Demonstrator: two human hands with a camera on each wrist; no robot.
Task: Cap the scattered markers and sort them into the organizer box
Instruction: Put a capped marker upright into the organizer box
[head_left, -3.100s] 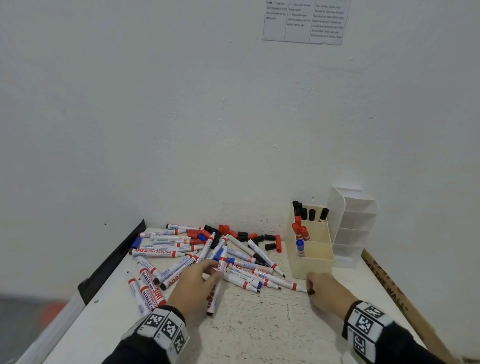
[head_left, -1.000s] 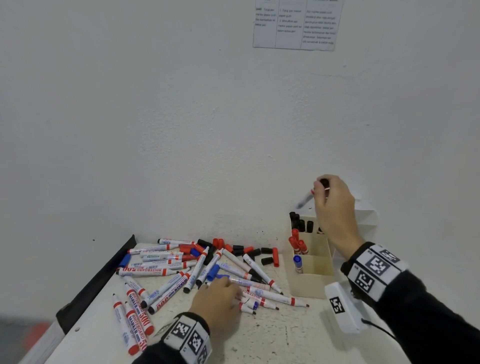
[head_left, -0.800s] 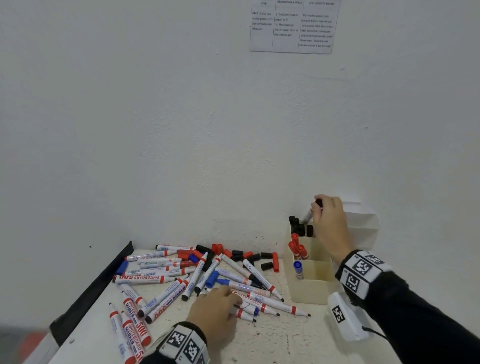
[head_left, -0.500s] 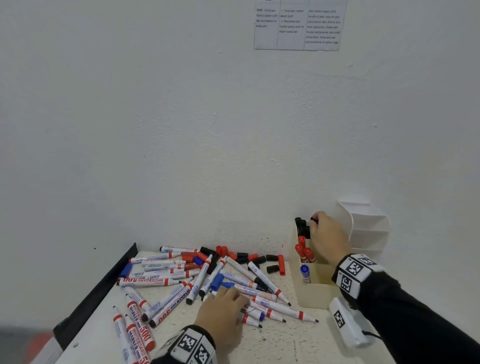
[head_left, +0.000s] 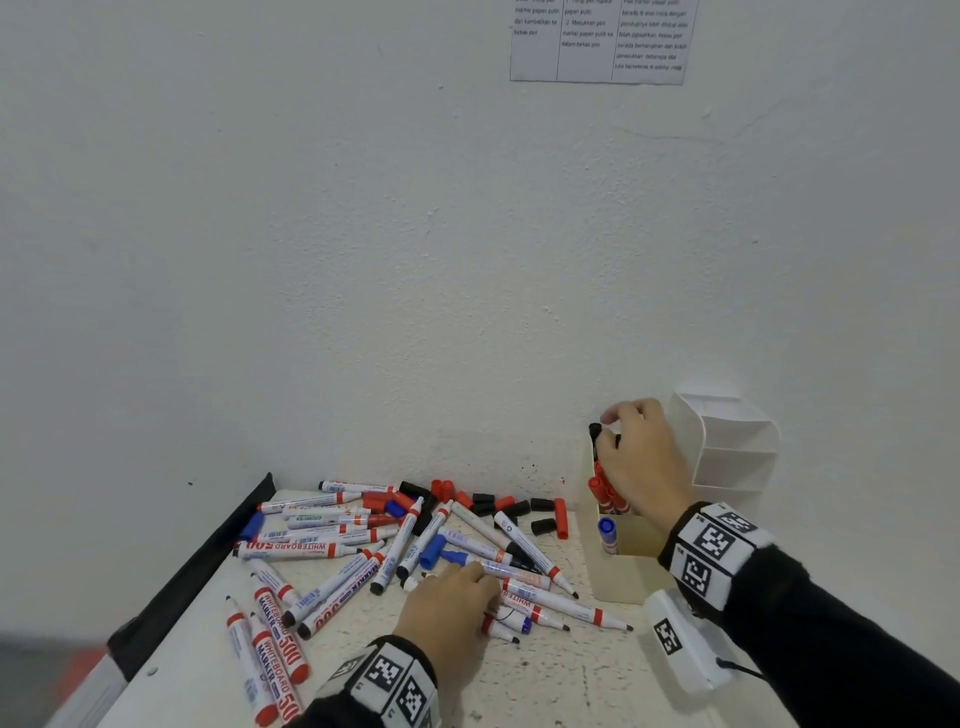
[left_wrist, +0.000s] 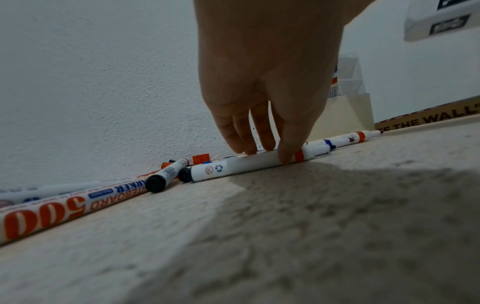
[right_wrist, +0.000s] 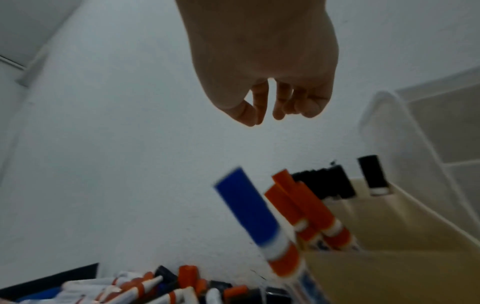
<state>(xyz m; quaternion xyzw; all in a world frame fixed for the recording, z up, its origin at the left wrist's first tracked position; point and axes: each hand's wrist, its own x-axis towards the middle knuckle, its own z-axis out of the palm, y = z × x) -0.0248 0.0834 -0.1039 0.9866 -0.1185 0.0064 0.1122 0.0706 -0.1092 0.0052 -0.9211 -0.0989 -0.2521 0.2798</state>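
Right hand (head_left: 641, 457) loose over organizer box (head_left: 631, 574), left hand (head_left: 452, 605) on marker (left_wrist: 233, 167)

Big marker barrels (head_left: 283, 653) on the bench read "WHITEBOARD MARKER 500"; the brown strip (left_wrist: 426, 119) along the wall shows "THE WALL"; the wall sheet's (head_left: 597, 41) print stays too small to read

Bare table (head_left: 561, 680) before crowded markers (head_left: 363, 551).

A rough white plastered wall (head_left: 363, 234) fills most of the frame; a printed paper sheet (head_left: 597, 41) hangs at top right; speckled tabletop (head_left: 545, 675) below.
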